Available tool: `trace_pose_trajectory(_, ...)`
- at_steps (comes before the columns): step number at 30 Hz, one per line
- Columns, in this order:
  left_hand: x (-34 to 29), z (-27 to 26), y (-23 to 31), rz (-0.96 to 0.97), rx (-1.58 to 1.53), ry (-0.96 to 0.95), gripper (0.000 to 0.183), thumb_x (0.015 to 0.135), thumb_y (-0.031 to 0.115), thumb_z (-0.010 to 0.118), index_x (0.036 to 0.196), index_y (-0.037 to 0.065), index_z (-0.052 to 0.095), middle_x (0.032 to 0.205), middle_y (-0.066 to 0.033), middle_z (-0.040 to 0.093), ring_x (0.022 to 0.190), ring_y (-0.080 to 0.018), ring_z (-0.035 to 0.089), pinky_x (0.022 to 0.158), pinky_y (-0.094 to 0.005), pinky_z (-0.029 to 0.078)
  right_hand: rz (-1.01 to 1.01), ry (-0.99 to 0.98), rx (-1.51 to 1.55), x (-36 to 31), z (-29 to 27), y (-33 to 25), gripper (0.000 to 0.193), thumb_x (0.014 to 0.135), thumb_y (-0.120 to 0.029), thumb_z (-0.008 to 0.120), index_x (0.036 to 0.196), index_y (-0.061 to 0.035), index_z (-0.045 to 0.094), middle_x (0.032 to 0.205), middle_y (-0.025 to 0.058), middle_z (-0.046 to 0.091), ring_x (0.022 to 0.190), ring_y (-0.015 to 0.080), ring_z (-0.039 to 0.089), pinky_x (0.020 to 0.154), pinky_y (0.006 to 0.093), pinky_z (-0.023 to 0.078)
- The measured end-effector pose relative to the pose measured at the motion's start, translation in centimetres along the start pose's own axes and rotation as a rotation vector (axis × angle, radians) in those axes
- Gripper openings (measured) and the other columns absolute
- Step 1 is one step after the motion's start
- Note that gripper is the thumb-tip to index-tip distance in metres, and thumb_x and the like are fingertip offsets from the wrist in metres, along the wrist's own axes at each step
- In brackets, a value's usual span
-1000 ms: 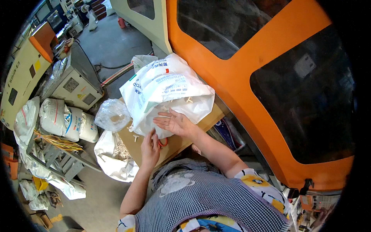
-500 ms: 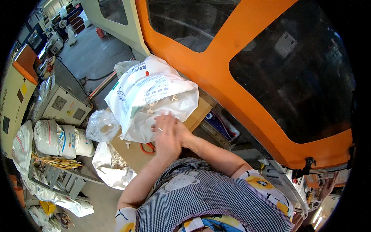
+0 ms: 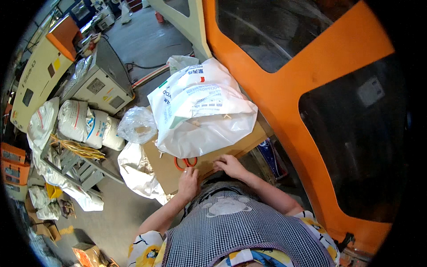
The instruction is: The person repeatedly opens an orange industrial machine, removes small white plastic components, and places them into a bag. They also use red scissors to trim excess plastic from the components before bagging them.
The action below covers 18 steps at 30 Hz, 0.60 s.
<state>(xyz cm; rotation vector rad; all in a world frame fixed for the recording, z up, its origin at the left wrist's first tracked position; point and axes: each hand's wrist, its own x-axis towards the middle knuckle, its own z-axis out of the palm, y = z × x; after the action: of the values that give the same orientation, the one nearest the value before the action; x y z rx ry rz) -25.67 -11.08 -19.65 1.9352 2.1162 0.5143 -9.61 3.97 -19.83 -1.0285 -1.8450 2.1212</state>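
My left hand is closed at the near edge of a brown cardboard sheet, just below red-handled scissors. Whatever its fingers may hold is hidden. To its right, my right hand is over the same edge, fingers partly bent but apart, with nothing visible in them. Beyond both hands a large white printed plastic bag lies on the cardboard. A small pale T-shaped piece shows at its opening. Another small pale piece lies at the bag's near left corner.
Along the right stands a large orange machine door with dark windows. Left of the cardboard are a clear plastic bag, an open white sack and several filled sacks. A grey cabinet stands behind them.
My hands, earlier together over the bag's near side, have drawn back towards me and parted. The view has shifted, and the scissors now show fully.
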Motion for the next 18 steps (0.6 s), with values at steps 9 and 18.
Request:
trace_pose_trajectory(9, 3.2, 3.0, -4.5, -0.767, 0.022, -0.126, 0.039, 0.088, 0.037, 0.045, 0.097, 0.000, 0.053, 0.078, -0.0220, 0.061, 0.073, -0.0386, 0.061, 0.062, -0.0482, 0.048, 0.079, -0.085, -0.194, -0.7, 0.8, 2.9, 0.024, 0.089, -0.011, 0.051, 0.104, 0.0079, 0.055, 0.088, 0.0131, 0.063, 0.077, 0.0177, 0.062, 0.070, 0.0276, 0.049)
trace_pose_trajectory(18, 4.1, 3.5, -10.0, -0.527, 0.101, 0.009, 0.033, 0.086, 0.035, 0.046, 0.087, 0.005, 0.060, 0.067, -0.0173, 0.062, 0.063, -0.0350, 0.063, 0.057, -0.0479, 0.048, 0.035, 0.039, -0.125, -0.4, 2.7, 6.1, 0.025, 0.087, -0.015, 0.053, 0.100, 0.0060, 0.058, 0.086, 0.0123, 0.065, 0.077, 0.0162, 0.063, 0.072, 0.0296, 0.049)
